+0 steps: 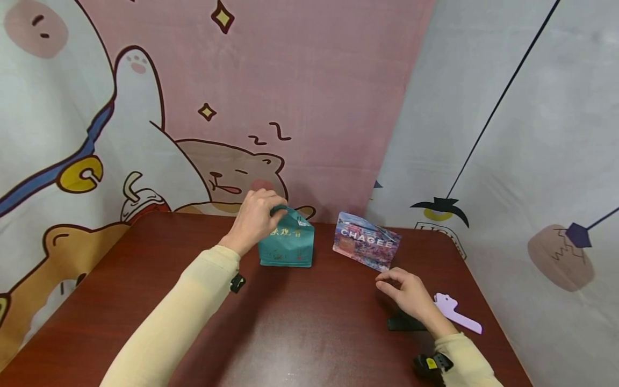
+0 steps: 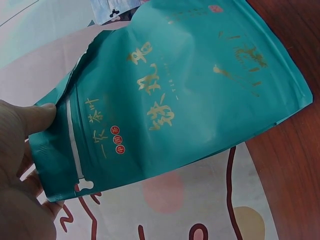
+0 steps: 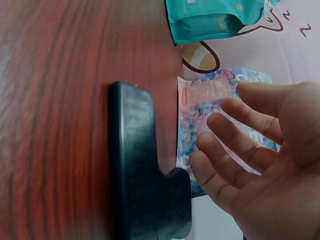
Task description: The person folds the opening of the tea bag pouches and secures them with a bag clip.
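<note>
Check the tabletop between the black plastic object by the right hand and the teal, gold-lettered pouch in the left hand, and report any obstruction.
Nothing visible obstructs it: bare reddish-brown tabletop separates the black plastic object from the teal, gold-lettered pouch. The multicoloured CHAGEE pouch sits farther back, beside that path.

We find the tea packet (image 1: 287, 251) at the back of the table (image 1: 300, 328), left of the pouch (image 1: 366, 242), with the curtain (image 1: 338, 107) behind both. The left hand (image 1: 258, 217) is at the packet's top. Nearer to us, the right hand (image 1: 411, 294) is before the pouch and to its right, with the L-shaped object (image 1: 399, 323) partly hidden behind it; we see the clip (image 1: 459, 316) on the table, just right of that hand.
</note>
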The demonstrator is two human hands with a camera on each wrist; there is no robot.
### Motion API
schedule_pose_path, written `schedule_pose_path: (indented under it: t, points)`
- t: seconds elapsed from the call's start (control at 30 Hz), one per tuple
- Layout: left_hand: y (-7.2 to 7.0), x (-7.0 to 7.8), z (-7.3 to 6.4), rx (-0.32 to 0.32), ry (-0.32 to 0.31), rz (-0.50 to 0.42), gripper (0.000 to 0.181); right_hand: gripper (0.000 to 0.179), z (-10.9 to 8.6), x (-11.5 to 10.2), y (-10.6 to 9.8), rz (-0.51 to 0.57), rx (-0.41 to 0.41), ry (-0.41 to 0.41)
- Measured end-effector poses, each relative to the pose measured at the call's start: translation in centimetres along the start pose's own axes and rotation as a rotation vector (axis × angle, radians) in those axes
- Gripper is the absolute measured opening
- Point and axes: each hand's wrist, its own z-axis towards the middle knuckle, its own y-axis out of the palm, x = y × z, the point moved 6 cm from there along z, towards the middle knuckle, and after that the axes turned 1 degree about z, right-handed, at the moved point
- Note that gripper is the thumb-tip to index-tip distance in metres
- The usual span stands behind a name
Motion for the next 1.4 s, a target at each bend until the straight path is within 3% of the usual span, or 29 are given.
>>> schedule_pose_path:
  t: [0.23,0.97,1.4]
  points:
    - [-0.2,0.1,0.0,0.002,-0.001,-0.007,0.012,0.009,-0.8,0.8,-0.5,-0.025,0.004,-0.010]
    - [0.0,0.0,0.0,0.005,-0.003,0.001,0.011,0.009,-2.6,3.1,-1.0,-0.079,-0.048,0.083]
    - [-0.1,0.0,0.1,0.009,0.001,-0.008,0.012,0.012,-3.3,3.7,-1.4,-0.073,-0.060,0.087]
